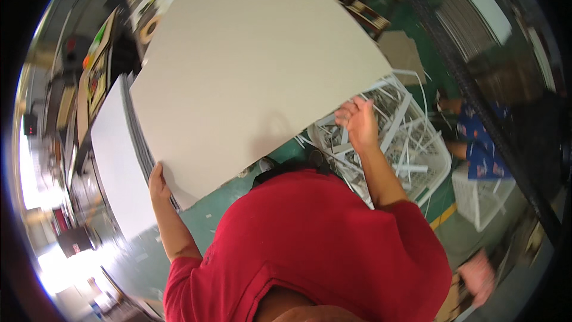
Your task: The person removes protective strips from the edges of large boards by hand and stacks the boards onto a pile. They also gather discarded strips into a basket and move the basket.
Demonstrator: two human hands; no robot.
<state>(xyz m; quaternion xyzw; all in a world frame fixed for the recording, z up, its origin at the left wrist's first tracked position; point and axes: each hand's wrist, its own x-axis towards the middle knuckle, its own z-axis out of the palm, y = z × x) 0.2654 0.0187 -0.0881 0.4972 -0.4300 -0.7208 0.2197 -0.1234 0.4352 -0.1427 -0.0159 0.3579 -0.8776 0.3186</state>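
A large beige board (pixel 256 53) spreads before the person in a red shirt (pixel 322 232), whose left hand (pixel 158 182) is at its left edge, near the lower corner, beside a stack of white boards (pixel 119 161). The right hand (pixel 359 120), fingers loosely curled, is at the lower edge, near a white basket (pixel 445 158) of pale strips (pixel 398 122) on the green floor (pixel 229 194).

Harsh white glare burns out patches at far left and lower left; the right side is much dimmer. Soft, fairly even light covers the large flat beige board (pixel 256 59), with a faint, soft-edged shadow beside the middle of its near edge. Blur smears the bare co-worker's hand (pixel 478 278) at lower right. Fisheye distortion bends the outskirts, which fade into black.
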